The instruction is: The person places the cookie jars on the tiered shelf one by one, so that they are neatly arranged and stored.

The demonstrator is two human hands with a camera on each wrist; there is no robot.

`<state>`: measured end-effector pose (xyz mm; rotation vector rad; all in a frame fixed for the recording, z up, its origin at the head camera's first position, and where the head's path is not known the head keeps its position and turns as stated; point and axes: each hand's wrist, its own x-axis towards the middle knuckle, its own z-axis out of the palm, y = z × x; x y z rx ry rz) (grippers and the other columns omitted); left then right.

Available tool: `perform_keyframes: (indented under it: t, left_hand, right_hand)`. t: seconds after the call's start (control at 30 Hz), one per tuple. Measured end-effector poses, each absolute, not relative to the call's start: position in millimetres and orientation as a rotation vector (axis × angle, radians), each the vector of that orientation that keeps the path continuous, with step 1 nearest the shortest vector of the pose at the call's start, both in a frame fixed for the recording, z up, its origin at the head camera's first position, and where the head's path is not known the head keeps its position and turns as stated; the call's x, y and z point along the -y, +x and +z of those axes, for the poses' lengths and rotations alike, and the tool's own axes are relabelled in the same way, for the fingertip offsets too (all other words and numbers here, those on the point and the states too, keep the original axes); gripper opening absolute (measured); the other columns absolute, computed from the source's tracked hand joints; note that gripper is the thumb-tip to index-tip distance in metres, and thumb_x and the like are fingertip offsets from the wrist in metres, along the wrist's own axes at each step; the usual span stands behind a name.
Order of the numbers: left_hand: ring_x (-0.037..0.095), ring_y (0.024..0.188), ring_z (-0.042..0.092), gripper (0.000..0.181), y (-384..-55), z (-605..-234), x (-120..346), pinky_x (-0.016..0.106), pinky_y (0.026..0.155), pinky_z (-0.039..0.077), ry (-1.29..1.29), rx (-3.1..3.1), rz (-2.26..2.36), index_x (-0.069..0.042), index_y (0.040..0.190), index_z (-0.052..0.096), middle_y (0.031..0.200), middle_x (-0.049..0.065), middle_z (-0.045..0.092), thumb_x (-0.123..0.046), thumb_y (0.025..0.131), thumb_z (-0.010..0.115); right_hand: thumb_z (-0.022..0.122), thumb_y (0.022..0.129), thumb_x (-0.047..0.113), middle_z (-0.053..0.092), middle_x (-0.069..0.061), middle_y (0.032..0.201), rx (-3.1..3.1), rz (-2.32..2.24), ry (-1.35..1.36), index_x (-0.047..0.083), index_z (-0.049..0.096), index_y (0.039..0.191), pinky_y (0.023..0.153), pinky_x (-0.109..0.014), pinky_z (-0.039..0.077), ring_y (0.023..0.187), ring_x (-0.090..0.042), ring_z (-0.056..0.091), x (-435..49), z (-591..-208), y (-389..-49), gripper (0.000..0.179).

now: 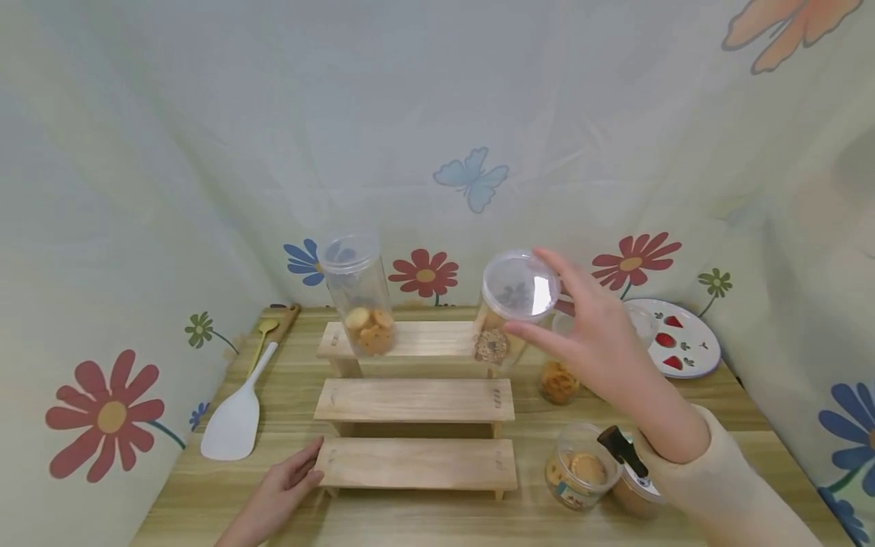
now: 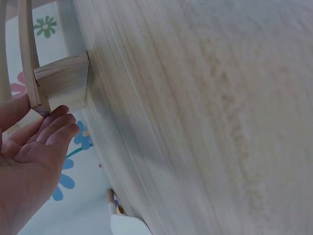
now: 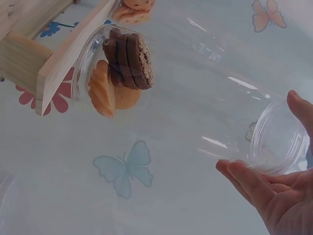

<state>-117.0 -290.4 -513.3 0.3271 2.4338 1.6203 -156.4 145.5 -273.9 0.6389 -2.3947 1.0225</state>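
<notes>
My right hand (image 1: pixel 601 327) grips a tall clear jar (image 1: pixel 487 323) round its lidded top, thumb on one side and fingers on the other. Inside its base lie chocolate-coloured cookies (image 3: pixel 128 61) and pale ones. The jar tilts in the head view, its base at the right end of the top wooden step. At the lowest step of the wooden stepped shelf (image 1: pixel 417 463), my left hand (image 1: pixel 276 490) holds the left end between thumb and fingers. Another tall jar (image 1: pixel 358 296) with small round cookies stands at the left of the top step.
To the right are a cookie jar (image 1: pixel 581 467), a jar of yellow-orange snacks (image 1: pixel 559 382), a dark-handled item (image 1: pixel 623 450) and a strawberry-patterned plate (image 1: pixel 693 338). On the left lie a white spatula (image 1: pixel 232 422) and a yellow spoon (image 1: pixel 260 342). Patterned cloth surrounds the table.
</notes>
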Motion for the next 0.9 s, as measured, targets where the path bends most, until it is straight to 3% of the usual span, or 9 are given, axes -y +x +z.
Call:
perform_keyframes:
  t: [0.3, 0.57, 0.9]
  left_hand:
    - [0.04, 0.129, 0.033, 0.057, -116, -514, 291, 0.014, 0.094, 0.038, 0.327, -2.429, 1.63, 0.018, 0.14, 0.029, 0.146, 0.032, 0.028, -0.012, 0.099, 0.055]
    - [0.04, 0.128, 0.033, 0.058, -116, -514, 291, 0.014, 0.094, 0.038, 0.336, -2.429, 1.63, 0.019, 0.14, 0.028, 0.145, 0.032, 0.028, -0.011, 0.099, 0.055]
    - [0.041, 0.128, 0.033, 0.057, -116, -515, 291, 0.014, 0.094, 0.038, 0.347, -2.433, 1.644, 0.019, 0.14, 0.028, 0.145, 0.033, 0.028, -0.01, 0.099, 0.055]
  right_hand:
    - [0.084, 0.076, 0.033, 0.057, -0.008, 0.124, 2.37, 1.027, 0.67, 0.012, 0.04, 0.146, 0.084, -0.034, 0.054, 0.106, -0.022, 0.058, -131, -275, -171, 0.085]
    - [0.077, 0.077, 0.049, 0.053, -0.008, 0.132, 2.441, 1.064, 0.638, 0.015, 0.038, 0.147, 0.085, -0.035, 0.053, 0.108, -0.021, 0.057, -119, -274, -185, 0.088]
    - [0.076, 0.078, 0.05, 0.046, -0.005, 0.142, 2.491, 1.106, 0.652, 0.016, 0.035, 0.149, 0.088, -0.032, 0.052, 0.113, -0.019, 0.055, -102, -276, -206, 0.088]
